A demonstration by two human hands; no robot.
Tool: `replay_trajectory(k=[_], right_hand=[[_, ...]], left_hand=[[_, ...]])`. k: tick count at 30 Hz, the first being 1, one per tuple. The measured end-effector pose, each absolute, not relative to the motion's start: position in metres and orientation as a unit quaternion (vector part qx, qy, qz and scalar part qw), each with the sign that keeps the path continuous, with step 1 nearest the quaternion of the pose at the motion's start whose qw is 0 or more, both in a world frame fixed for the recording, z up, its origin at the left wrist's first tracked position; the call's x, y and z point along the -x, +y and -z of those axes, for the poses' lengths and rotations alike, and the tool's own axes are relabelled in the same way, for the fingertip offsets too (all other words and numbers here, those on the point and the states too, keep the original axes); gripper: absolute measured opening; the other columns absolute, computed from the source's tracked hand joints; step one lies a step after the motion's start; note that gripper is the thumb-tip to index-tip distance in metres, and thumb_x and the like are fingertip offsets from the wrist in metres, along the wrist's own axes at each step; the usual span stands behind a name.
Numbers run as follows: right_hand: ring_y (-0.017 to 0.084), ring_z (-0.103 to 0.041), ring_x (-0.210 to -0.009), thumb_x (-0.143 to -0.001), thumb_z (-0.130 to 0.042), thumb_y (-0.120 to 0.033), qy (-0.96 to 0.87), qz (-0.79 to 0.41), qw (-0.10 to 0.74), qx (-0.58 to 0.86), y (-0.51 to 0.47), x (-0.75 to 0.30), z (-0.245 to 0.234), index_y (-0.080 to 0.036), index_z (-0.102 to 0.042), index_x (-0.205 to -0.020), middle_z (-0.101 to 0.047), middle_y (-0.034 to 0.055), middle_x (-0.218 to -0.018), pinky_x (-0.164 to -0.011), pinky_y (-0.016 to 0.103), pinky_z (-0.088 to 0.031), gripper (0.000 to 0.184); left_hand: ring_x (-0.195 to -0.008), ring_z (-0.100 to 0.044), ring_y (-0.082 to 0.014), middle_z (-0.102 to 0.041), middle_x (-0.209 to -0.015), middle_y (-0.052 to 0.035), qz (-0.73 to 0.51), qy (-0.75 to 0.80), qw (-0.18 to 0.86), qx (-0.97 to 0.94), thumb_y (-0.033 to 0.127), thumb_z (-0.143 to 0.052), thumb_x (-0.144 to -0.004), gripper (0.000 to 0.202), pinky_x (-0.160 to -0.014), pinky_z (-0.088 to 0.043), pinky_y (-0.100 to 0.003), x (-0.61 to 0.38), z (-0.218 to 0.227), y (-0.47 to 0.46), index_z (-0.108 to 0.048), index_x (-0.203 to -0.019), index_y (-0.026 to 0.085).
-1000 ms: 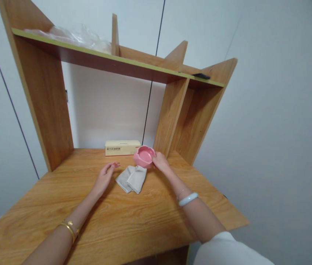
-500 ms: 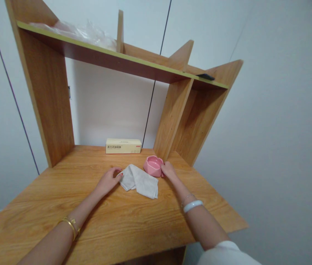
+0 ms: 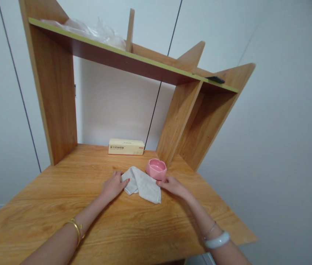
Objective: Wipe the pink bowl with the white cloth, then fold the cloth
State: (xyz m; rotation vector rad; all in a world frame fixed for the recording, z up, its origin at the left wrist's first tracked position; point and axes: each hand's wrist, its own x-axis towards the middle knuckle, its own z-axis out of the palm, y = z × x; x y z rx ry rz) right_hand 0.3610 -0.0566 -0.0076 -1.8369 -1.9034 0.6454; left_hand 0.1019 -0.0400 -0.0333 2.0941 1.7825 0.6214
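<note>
A light grey cloth (image 3: 144, 186) lies loosely folded on the wooden desk, a raised fold near its left end. My left hand (image 3: 114, 185) is closed on the cloth's left edge, thumb on top and fingers behind. At the cloth's right edge, my right hand (image 3: 174, 186) pinches it, with the thumb on the fabric and the other fingers partly hidden. Just behind the cloth sits a pink faceted ashtray (image 3: 156, 170), upright, close to my right fingertips. No hand grips the ashtray.
A long cream box (image 3: 126, 147) stands at the back of the desk (image 3: 111, 228). Wooden shelving (image 3: 178, 121) rises behind, with an upright divider on the right. Clear plastic wrapping (image 3: 97, 35) and a dark flat object (image 3: 215, 79) lie on the upper shelf.
My right hand has let go of the ashtray's side and come to the cloth's right edge. My left hand has closed further over the left edge. The view has shifted slightly.
</note>
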Motion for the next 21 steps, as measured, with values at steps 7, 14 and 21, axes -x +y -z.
replay_trajectory(k=[7,14,21], right_hand=[[0.009,-0.044,-0.053,-0.057,-0.051,-0.013,-0.621,-0.337,0.338,0.622,-0.065,-0.339,0.004,-0.015,-0.050,-0.061,-0.050,-0.0030,-0.054,-0.048,0.019,-0.031,0.004],[0.010,-0.049,-0.053,-0.058,-0.055,-0.023,-0.502,-0.398,0.438,0.631,-0.094,-0.365,-0.045,-0.018,-0.047,-0.068,-0.052,-0.0033,-0.058,-0.047,0.019,-0.035,0.014],[0.010,-0.052,-0.054,-0.056,-0.064,-0.028,-0.462,-0.471,0.459,0.594,-0.103,-0.405,-0.037,-0.018,-0.048,-0.073,-0.057,-0.0003,-0.065,-0.050,0.021,-0.040,0.026]], left_hand=[[-0.078,-0.058,-0.0200,-0.061,-0.084,-0.0063,-0.291,0.607,0.216,-0.707,0.038,-0.046,-0.070,0.022,-0.063,-0.039,-0.027,-0.098,0.039,-0.031,-0.051,-0.078,0.018],[-0.056,-0.054,-0.0147,-0.057,-0.061,0.0004,-0.442,0.496,0.488,-0.566,0.036,-0.057,-0.058,0.028,-0.051,-0.037,-0.024,-0.096,0.036,-0.023,-0.049,-0.076,0.016],[-0.050,-0.051,-0.0119,-0.054,-0.058,0.0020,-0.421,0.433,0.543,-0.584,0.031,-0.059,-0.056,0.031,-0.048,-0.036,-0.023,-0.089,0.022,-0.031,-0.051,-0.081,0.014]])
